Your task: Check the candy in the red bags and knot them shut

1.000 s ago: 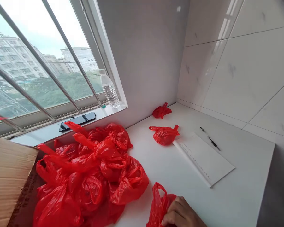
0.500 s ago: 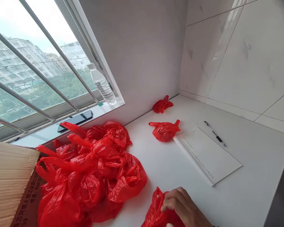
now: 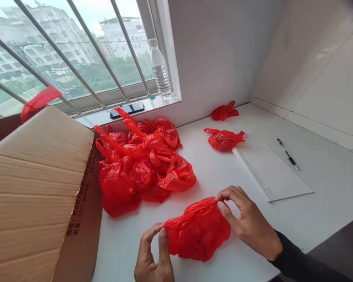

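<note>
A red plastic bag [image 3: 198, 233] is spread between my two hands just above the white tabletop, near its front. My left hand [image 3: 154, 250] pinches its left edge between thumb and fingers. At the upper right edge, my right hand [image 3: 244, 215] pinches the bag the same way. Something darker shows faintly through the plastic, but I cannot make out what it is. Left of and behind this bag lies a heap of several red plastic bags [image 3: 147, 156], many with knotted tops and handles sticking up.
A cardboard box [image 3: 41, 176] stands at the left, a red strip over its flap. Two red bags [image 3: 225, 140] lie farther back, beside a spiral notepad [image 3: 279, 172] and a pen [image 3: 288, 154]. The windowsill bears a phone [image 3: 127, 110] and a water bottle [image 3: 161, 76].
The view has turned left and down, bringing the box and my left hand into sight. The bag under my right hand is now stretched between both hands.
</note>
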The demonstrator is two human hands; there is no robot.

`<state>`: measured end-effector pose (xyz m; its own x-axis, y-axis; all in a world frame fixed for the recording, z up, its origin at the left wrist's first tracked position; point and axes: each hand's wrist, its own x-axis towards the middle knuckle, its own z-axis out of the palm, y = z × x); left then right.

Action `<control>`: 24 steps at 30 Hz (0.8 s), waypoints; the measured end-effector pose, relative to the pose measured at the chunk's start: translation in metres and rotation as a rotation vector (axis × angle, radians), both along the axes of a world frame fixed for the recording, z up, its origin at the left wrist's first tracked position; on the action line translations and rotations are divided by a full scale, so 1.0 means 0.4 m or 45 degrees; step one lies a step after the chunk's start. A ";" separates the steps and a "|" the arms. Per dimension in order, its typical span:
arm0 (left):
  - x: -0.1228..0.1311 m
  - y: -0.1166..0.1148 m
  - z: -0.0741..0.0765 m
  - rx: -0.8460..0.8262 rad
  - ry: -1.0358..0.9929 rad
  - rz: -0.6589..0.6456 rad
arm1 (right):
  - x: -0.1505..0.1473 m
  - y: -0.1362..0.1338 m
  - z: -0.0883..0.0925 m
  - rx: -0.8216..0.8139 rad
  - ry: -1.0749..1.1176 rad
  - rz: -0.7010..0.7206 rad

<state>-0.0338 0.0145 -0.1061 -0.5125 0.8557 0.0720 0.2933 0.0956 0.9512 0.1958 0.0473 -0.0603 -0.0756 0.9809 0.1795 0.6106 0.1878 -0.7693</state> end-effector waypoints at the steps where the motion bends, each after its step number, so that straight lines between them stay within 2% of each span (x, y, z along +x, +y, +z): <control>1: 0.007 -0.007 0.010 -0.038 -0.040 -0.049 | 0.005 -0.003 0.000 -0.022 -0.013 0.008; 4: 0.035 -0.008 0.035 0.008 0.006 -0.235 | -0.003 -0.001 0.002 -0.056 -0.039 0.096; 7: 0.048 0.000 0.053 0.110 0.126 -0.323 | -0.024 0.013 0.012 -0.096 -0.057 0.219; 9: 0.040 0.003 0.061 0.126 0.121 -0.292 | -0.029 0.020 0.022 -0.132 -0.026 0.221; 14: -0.009 0.003 0.064 -0.001 -0.059 -0.079 | 0.004 0.009 0.028 -0.294 0.179 -0.016; 18: -0.001 0.003 0.073 -0.015 -0.288 0.016 | 0.017 -0.002 0.025 -0.274 0.260 -0.007; 20: 0.022 0.004 0.087 0.056 -0.296 0.014 | 0.008 -0.001 0.031 -0.245 0.279 0.033; 24: 0.048 0.007 0.120 0.157 -0.201 -0.122 | -0.018 0.011 0.052 -0.305 0.308 0.134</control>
